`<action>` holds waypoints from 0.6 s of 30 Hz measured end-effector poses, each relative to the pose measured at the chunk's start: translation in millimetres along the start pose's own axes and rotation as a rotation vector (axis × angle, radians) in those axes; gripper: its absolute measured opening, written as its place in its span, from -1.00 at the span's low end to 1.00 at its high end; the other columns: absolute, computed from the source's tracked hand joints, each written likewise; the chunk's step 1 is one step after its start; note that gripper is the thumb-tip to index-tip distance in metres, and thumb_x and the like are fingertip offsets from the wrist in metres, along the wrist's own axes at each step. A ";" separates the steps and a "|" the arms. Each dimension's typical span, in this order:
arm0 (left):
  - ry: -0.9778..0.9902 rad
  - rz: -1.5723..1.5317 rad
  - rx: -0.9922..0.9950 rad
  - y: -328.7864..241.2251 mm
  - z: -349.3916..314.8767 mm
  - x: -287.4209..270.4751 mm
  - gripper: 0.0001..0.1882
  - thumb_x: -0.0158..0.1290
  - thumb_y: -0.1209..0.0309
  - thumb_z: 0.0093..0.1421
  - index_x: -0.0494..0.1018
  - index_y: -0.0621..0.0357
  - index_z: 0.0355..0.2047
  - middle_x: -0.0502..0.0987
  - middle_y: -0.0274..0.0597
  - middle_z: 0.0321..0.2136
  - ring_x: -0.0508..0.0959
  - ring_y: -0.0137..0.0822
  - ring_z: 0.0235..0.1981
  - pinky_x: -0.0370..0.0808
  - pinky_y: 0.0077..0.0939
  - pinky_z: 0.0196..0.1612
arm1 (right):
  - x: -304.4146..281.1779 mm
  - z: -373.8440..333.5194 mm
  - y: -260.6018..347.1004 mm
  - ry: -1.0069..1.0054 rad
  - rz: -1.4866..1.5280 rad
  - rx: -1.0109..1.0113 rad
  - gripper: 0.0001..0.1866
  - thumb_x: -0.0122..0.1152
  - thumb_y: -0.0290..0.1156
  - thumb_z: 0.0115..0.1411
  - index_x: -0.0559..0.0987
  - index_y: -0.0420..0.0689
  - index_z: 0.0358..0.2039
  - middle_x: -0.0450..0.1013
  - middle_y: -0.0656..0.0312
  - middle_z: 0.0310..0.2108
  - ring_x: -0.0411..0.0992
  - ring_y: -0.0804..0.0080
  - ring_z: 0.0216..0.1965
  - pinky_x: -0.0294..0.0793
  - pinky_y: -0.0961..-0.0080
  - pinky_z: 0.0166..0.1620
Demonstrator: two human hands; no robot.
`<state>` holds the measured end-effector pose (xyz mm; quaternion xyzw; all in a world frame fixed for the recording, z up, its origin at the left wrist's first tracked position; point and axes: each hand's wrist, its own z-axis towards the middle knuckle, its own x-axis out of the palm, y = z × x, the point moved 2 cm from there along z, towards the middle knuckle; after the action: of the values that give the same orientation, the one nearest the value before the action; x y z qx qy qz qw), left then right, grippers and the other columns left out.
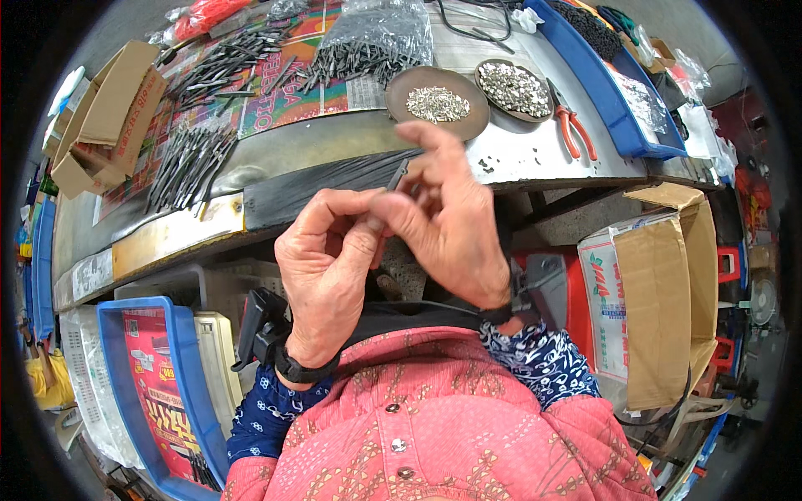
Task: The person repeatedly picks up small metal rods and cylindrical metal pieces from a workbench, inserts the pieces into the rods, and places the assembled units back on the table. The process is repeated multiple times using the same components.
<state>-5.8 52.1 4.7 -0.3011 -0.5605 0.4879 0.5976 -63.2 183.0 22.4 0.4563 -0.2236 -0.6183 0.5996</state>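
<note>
Over the near edge of the workbench, my two hands meet at the fingertips. My left hand (330,267) is closed, with thumb and forefinger pinched on a thin dark strip (398,174) whose end sticks up between the hands. The thumb of my right hand (455,225) presses against the same spot. Its forefinger stretches away while the other fingers curl by the strip, slightly blurred. Just beyond lies a round brown dish (476,125) of small silvery metal pieces (438,104). A second dish (547,107) beside it holds flat shiny bits (514,88).
Pliers with red handles (575,134) lie right of the dishes, near a blue tray (660,151). Dark strips lie in piles (190,167) at left and under a clear bag (380,29). Cardboard boxes stand at left (117,104) and lower right (668,309); a blue crate (180,326) sits lower left.
</note>
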 end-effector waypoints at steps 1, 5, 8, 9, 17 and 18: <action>-0.017 0.018 -0.016 0.4 -0.1 -0.4 -0.88 0.05 0.59 0.24 0.50 0.28 -0.21 0.53 -0.32 -0.50 0.37 -0.65 -0.57 0.30 -0.77 -0.51 | -1.4 1.3 -1.4 -0.018 -0.012 0.042 -0.43 0.29 -0.23 0.16 0.29 -0.22 0.07 0.43 0.18 -0.55 0.41 0.41 -0.59 0.44 0.47 -0.48; -0.021 0.034 -0.006 -1.5 0.0 -3.0 -0.88 0.05 0.58 0.24 0.50 0.29 -0.21 0.54 -0.32 -0.49 0.36 -0.65 -0.57 0.30 -0.77 -0.50 | 0.4 -0.3 2.6 -0.011 -0.052 -0.061 -0.38 0.30 -0.18 0.14 0.28 -0.19 0.10 0.39 0.18 -0.53 0.42 0.35 -0.58 0.43 0.46 -0.49; 0.020 -0.027 0.005 -1.9 -0.7 -3.2 -0.87 0.04 0.59 0.24 0.50 0.29 -0.21 0.54 -0.32 -0.49 0.36 -0.66 -0.57 0.30 -0.78 -0.51 | 2.6 -1.9 3.4 0.060 -0.156 -0.074 -0.37 0.31 -0.18 0.12 0.29 -0.15 0.11 0.40 0.16 -0.52 0.45 0.20 -0.55 0.44 0.38 -0.47; 0.006 -0.001 -0.009 -1.5 -1.2 -3.5 -0.88 0.04 0.59 0.24 0.50 0.29 -0.21 0.54 -0.33 -0.49 0.36 -0.66 -0.57 0.30 -0.78 -0.51 | 2.3 -1.4 2.0 0.049 -0.166 -0.023 -0.38 0.31 -0.20 0.12 0.29 -0.14 0.11 0.41 0.15 -0.52 0.46 0.18 -0.54 0.44 0.36 -0.47; -0.007 0.030 0.014 -2.1 0.9 -1.9 -0.89 0.06 0.58 0.23 0.50 0.28 -0.22 0.52 -0.38 -0.50 0.35 -0.68 -0.57 0.27 -0.79 -0.51 | 3.6 -4.6 3.1 -0.014 -0.113 -0.089 -0.49 0.34 -0.23 0.11 0.37 -0.19 -0.02 0.37 0.19 -0.52 0.35 0.48 -0.58 0.40 0.52 -0.50; -0.019 0.025 0.019 -1.7 1.4 -1.5 -0.89 0.06 0.58 0.23 0.50 0.28 -0.22 0.52 -0.38 -0.50 0.35 -0.68 -0.57 0.27 -0.79 -0.52 | 4.1 -4.0 1.5 -0.031 -0.054 -0.027 -0.51 0.34 -0.24 0.12 0.38 -0.19 -0.04 0.36 0.19 -0.53 0.34 0.49 -0.58 0.40 0.53 -0.50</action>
<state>-6.5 49.8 6.0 -0.2978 -0.5578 0.5035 0.5888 -58.4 180.0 20.6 0.4443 -0.2122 -0.6443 0.5852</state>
